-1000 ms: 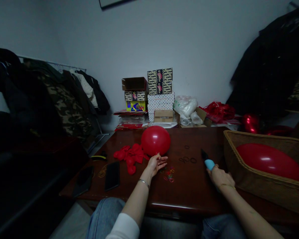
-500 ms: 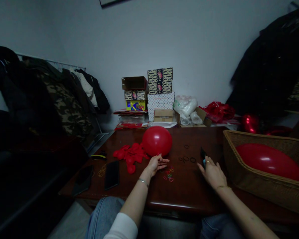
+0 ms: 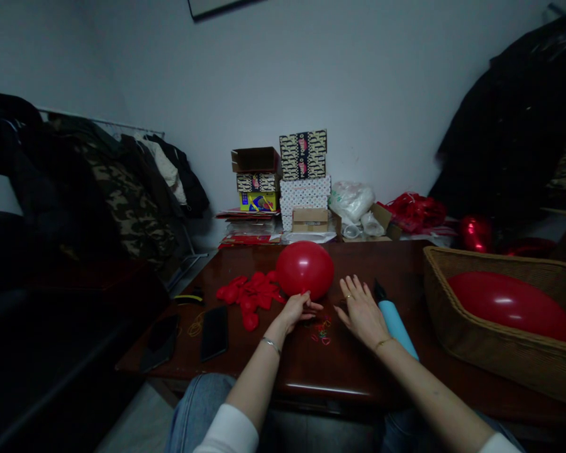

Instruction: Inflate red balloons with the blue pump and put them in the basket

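An inflated red balloon (image 3: 305, 269) stands over the table, its neck pinched between the fingers of my left hand (image 3: 297, 311). My right hand (image 3: 362, 314) is empty, fingers spread flat, to the right of the balloon and apart from it. Just right of that hand lies a light blue hand pump (image 3: 399, 328) with a black nozzle. Small coloured rubber bands (image 3: 321, 330) are scattered between my hands. Flat red balloons (image 3: 251, 296) lie in a heap left of the inflated one.
A wicker basket (image 3: 500, 358) holding a big red balloon (image 3: 509, 305) takes up the table's right side. Left are two dark flat phone-like objects (image 3: 214, 333), yellowish bands (image 3: 197, 324) and a yellow-and-black tool (image 3: 188, 299). Stacked boxes (image 3: 304, 198) stand behind, by the wall.
My right hand has left the pump, moving left toward the balloon with its fingers spreading. The pump now lies in plain sight. The held balloon has shifted slightly right.
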`<state>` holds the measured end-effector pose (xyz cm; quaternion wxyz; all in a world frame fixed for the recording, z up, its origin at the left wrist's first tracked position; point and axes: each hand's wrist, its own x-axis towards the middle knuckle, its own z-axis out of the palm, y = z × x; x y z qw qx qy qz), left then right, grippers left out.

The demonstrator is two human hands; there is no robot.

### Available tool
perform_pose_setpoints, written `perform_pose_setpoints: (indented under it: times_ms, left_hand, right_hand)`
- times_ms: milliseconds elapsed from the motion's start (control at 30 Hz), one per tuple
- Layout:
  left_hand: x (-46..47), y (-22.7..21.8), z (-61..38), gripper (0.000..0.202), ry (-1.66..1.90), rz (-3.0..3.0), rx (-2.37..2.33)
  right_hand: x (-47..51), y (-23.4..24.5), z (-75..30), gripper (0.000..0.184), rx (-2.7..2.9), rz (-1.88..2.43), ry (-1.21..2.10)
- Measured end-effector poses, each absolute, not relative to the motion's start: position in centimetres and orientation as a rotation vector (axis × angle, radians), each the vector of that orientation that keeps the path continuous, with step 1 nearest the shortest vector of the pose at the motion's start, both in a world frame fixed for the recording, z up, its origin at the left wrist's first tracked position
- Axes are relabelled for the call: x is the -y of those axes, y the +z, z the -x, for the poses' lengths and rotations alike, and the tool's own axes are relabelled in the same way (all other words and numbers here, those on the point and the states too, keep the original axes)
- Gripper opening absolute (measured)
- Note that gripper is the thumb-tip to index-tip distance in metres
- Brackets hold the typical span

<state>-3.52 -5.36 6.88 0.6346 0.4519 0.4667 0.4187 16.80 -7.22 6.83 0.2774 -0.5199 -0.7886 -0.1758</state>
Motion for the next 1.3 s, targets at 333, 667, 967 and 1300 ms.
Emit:
perform_pose_setpoints:
  times_ms: [333, 667, 967, 1300]
  left_hand:
    - [5.1, 7.7, 3.9, 0.038, 0.887, -1.173, -1.053]
    - [4.9, 10.8, 5.3, 0.04, 0.752, -1.52, -1.083]
    - [6.1, 14.5, 5.4, 0.032, 0.636, -1.667, -1.134]
    - [7.8, 18.3, 5.2, 0.035, 0.12, -2.573, -1.38]
  right_hand:
    - [8.6, 9.3, -14.1, 0.079, 2.207, 1.302, -0.547]
    - [8.6, 11.2, -13.2, 0.092, 2.251, 1.284, -0.527]
    - [8.8, 12.9, -12.6, 0.096, 2.251, 1.282, -0.586]
    - [9.4, 14.0, -11.8, 0.087, 2.142, 1.385, -0.639]
